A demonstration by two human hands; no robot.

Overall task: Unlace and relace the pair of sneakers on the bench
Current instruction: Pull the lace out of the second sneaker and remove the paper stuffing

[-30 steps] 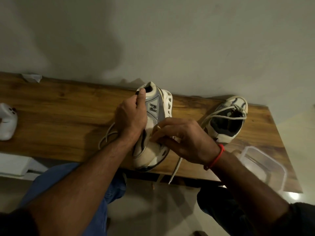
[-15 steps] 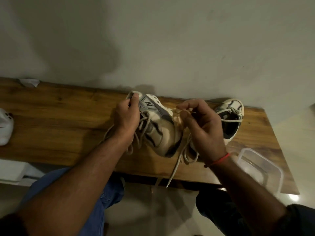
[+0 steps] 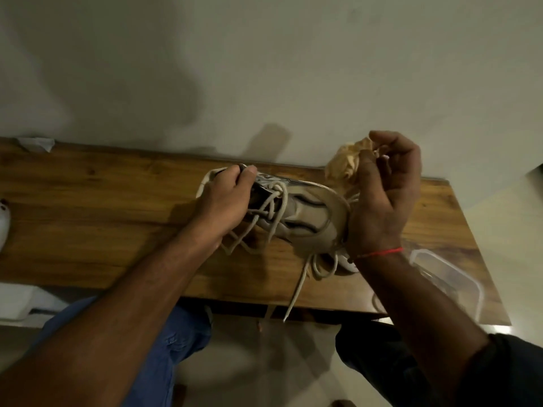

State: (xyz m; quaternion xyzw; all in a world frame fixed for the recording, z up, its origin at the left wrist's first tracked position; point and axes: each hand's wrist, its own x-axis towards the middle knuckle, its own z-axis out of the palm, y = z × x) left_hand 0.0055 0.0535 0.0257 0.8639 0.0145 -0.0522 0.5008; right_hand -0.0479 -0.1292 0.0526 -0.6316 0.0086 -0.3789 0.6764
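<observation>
A white and grey sneaker (image 3: 305, 214) lies across the middle of the wooden bench (image 3: 102, 207), toe to the right. My left hand (image 3: 227, 198) grips its heel collar. Its loose off-white laces (image 3: 261, 227) spill over the tongue and one end hangs past the bench's front edge. My right hand (image 3: 382, 195) is raised at the toe end and holds a crumpled wad of tan paper (image 3: 348, 164) in its fingers. The second sneaker (image 3: 348, 264) is almost wholly hidden behind my right wrist; only a bit of white sole shows.
A clear plastic container (image 3: 458, 277) sits at the bench's right front corner. A white object (image 3: 4, 227) lies at the far left edge, and a scrap of tape (image 3: 35, 142) sits at the back left. A wall rises directly behind the bench.
The sneaker was turned from upright on its toe to lying sideways. My right hand pulled away from the shoe and rose to the right, now holding the crumpled paper.
</observation>
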